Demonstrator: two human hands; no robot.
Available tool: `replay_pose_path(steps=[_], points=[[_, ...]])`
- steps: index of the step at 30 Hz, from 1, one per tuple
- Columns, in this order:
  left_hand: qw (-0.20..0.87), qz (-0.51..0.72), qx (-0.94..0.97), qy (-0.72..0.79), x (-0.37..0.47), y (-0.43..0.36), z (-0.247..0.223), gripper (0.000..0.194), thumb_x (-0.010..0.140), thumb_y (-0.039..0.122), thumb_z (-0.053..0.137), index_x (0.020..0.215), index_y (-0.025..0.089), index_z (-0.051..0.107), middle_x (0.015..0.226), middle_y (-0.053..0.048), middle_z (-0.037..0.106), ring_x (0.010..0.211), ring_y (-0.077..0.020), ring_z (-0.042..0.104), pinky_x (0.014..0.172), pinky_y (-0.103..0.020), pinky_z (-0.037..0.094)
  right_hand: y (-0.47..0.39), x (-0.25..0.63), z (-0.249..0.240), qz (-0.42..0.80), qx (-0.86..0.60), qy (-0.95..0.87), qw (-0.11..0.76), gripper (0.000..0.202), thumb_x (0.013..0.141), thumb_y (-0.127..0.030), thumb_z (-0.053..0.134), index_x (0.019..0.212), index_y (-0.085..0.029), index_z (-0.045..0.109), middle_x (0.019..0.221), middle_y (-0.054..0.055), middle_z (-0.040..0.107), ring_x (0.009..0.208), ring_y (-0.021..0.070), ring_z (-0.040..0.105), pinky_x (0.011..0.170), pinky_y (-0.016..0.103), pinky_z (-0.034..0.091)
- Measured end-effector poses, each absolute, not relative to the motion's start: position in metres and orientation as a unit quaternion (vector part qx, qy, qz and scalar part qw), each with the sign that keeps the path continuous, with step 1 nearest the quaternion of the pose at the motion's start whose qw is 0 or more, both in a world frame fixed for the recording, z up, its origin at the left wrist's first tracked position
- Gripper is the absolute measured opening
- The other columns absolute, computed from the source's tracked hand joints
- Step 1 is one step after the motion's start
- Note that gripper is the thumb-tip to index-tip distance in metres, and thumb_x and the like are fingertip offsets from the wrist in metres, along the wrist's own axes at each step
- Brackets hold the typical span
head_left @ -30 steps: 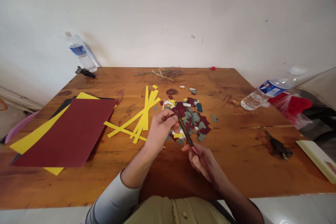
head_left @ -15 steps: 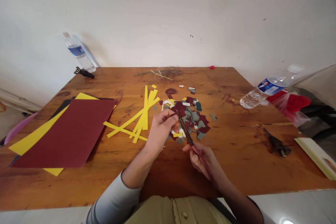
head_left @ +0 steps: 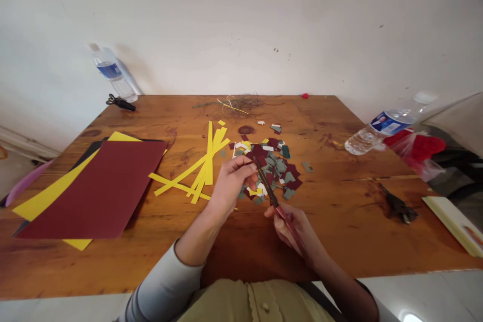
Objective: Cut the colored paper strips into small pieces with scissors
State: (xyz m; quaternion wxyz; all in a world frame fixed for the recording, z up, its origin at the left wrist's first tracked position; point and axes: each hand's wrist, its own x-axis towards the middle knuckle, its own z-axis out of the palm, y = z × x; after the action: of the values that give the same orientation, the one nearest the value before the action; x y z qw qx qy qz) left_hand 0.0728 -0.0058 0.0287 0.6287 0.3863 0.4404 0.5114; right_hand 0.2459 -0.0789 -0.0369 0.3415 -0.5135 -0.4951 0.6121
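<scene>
My right hand (head_left: 296, 229) is closed around the red handles of a pair of scissors (head_left: 267, 186). The dark blades point up and to the left and end beside the fingertips of my left hand (head_left: 234, 181). That hand is closed in a pinch; whatever lies between its thumb and fingers is too small or hidden to name. Beneath both hands and the blades spreads a pile of small paper pieces (head_left: 277, 165) in grey-green, maroon, white and yellow. Several yellow paper strips (head_left: 209, 161) lie crossed just left of my left hand.
Maroon, yellow and dark sheets (head_left: 101, 188) are stacked at the left of the wooden table (head_left: 332, 241). Water bottles stand at the back left (head_left: 115, 78) and right (head_left: 385, 128). Thin twigs (head_left: 234, 104), a black clip-like tool (head_left: 121, 102) and a dark plug-like object (head_left: 398, 206) lie around.
The hands and scissors hold almost the same place; the left fingers and blade tips have shifted very slightly. The whole view has moved a little. Nothing else has visibly changed.
</scene>
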Motion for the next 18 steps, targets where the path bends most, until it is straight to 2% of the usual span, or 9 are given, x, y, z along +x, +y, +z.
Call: replay_pose_path(steps=[3, 7, 10, 18], points=[[0.637, 0.511, 0.379, 0.436, 0.0727, -0.0048, 0.0283, 0.017, 0.067, 0.029, 0.072, 0.062, 0.017, 0.060, 0.053, 0.001, 0.060, 0.041, -0.0096, 0.054, 0.047, -0.023, 0.041, -0.0767, 0.2476, -0.0387, 0.629, -0.506, -0.487, 0.335, 0.047, 0.077, -0.065, 0.071, 0.084, -0.021, 0.059, 0.050, -0.011, 0.032, 0.043, 0.0071, 0.025, 0.043, 0.022, 0.020], [0.633, 0.512, 0.380, 0.439, 0.0735, -0.0034, 0.0269, 0.019, 0.066, 0.030, 0.072, 0.061, 0.017, 0.059, 0.053, 0.001, 0.061, 0.041, -0.0092, 0.054, 0.047, -0.022, 0.041, -0.0748, 0.2519, -0.0402, 0.627, -0.475, -0.512, 0.346, 0.066, 0.074, -0.084, 0.066, 0.087, -0.019, 0.062, 0.053, -0.009, 0.038, 0.045, 0.0077, 0.029, 0.044, 0.023, 0.023], [0.626, 0.513, 0.387, 0.442, 0.0742, -0.0032, 0.0261, 0.019, 0.067, 0.030, 0.071, 0.060, 0.017, 0.059, 0.053, 0.001, 0.061, 0.041, -0.0091, 0.054, 0.047, -0.022, 0.042, -0.0746, 0.2536, -0.0395, 0.623, -0.470, -0.519, 0.348, 0.077, 0.069, -0.093, 0.062, 0.090, -0.019, 0.063, 0.056, -0.008, 0.037, 0.045, 0.0075, 0.028, 0.042, 0.024, 0.022], [0.611, 0.510, 0.415, 0.440, 0.0746, -0.0034, 0.0260, 0.019, 0.068, 0.031, 0.069, 0.059, 0.018, 0.058, 0.053, 0.002, 0.059, 0.042, -0.0093, 0.053, 0.048, -0.023, 0.043, -0.0741, 0.2495, -0.0366, 0.640, -0.471, -0.497, 0.350, 0.075, 0.066, -0.093, 0.064, 0.083, -0.020, 0.060, 0.050, -0.010, 0.035, 0.042, 0.0067, 0.027, 0.042, 0.023, 0.022]])
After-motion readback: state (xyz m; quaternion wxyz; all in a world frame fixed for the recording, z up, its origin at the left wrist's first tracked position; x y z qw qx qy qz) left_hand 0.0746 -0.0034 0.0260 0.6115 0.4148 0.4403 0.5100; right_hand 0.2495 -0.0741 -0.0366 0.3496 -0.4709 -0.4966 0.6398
